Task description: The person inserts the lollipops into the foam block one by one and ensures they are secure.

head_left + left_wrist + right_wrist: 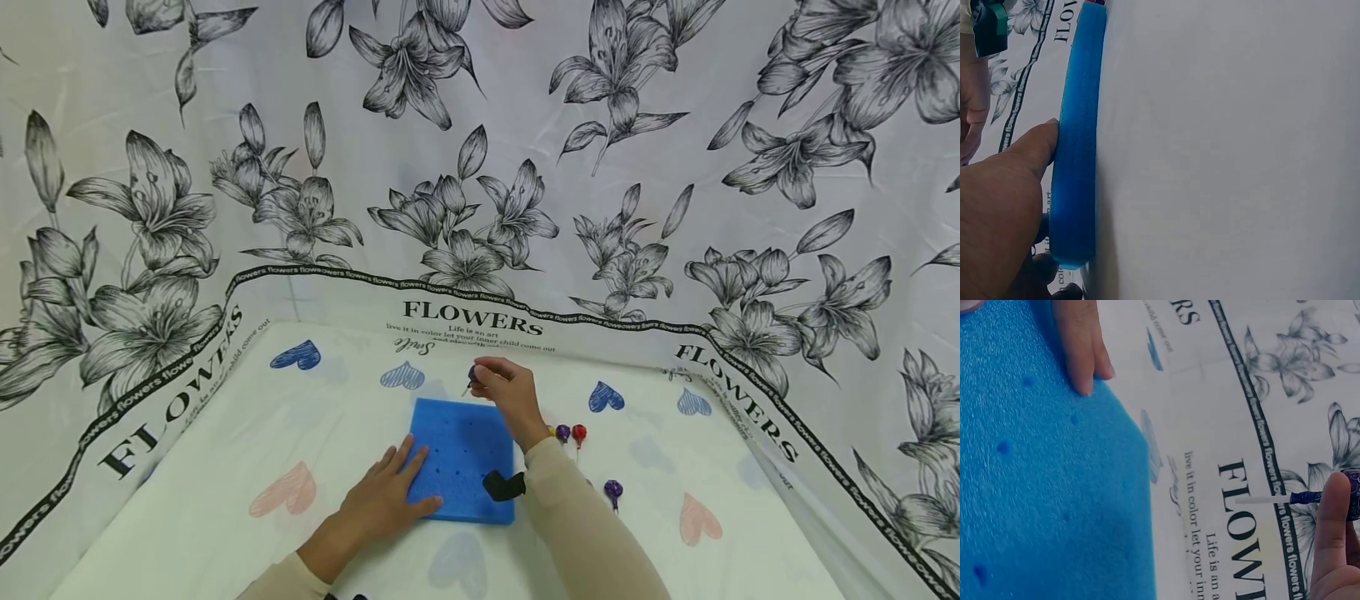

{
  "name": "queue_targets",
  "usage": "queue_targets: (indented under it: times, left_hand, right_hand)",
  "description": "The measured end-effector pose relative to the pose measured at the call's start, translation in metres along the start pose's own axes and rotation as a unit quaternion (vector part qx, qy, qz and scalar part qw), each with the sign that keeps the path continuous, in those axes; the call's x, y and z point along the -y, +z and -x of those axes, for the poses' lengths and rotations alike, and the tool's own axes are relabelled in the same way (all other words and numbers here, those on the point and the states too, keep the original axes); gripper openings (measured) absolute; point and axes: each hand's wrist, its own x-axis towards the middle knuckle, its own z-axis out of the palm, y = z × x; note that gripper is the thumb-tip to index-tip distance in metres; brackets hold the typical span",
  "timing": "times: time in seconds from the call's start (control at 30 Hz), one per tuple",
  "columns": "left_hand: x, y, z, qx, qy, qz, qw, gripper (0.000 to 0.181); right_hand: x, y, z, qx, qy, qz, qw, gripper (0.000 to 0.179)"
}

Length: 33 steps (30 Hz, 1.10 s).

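Note:
A blue foam block [456, 492] with several small holes in its top lies flat on the cloth. My left hand [384, 498] rests along its left side, fingers spread and fairly straight; the left wrist view has the thumb [1038, 147] against the block's edge. Above the far edge, my right hand [513, 400] pinches a purple-wrapped lollipop [472, 374] by its head. In the right wrist view its white stick [1263, 500] points away from the fingers, clear of the foam.
Right of the block lie more lollipops: a red one [579, 432], a purple one [563, 432], a partly hidden yellow one [552, 431], and another purple one [613, 489] nearer me. A white cloth with hearts [288, 493] covers the surface; a flower-printed curtain [465, 208] hangs behind.

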Motion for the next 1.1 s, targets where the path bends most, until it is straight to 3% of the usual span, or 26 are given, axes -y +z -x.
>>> queue_targets:
  times: [0.37, 0.63, 0.93, 1.1]
  left_hand:
    - [-0.001, 0.002, -0.004, 0.018, -0.011, 0.036, 0.9991, 0.089]
    - [-0.003, -0.002, -0.002, 0.018, -0.004, 0.033, 0.9993, 0.087]
    - [0.0, 0.002, -0.003, 0.01, -0.008, 0.022, 0.9997, 0.088]
    - [0.003, 0.005, -0.003, 0.008, -0.012, 0.022, 0.9997, 0.089]
  right_hand:
    - [-0.013, 0.011, -0.002, -0.003, 0.031, 0.036, 0.9989, 0.023]
    - [-0.023, 0.015, -0.002, 0.002, 0.043, 0.075, 0.9963, 0.021]
    - [-0.032, 0.02, 0.0, -0.005, 0.084, 0.074, 0.9937, 0.02]
    - [-0.034, 0.021, 0.0, -0.004, 0.084, 0.077, 0.9935, 0.019]
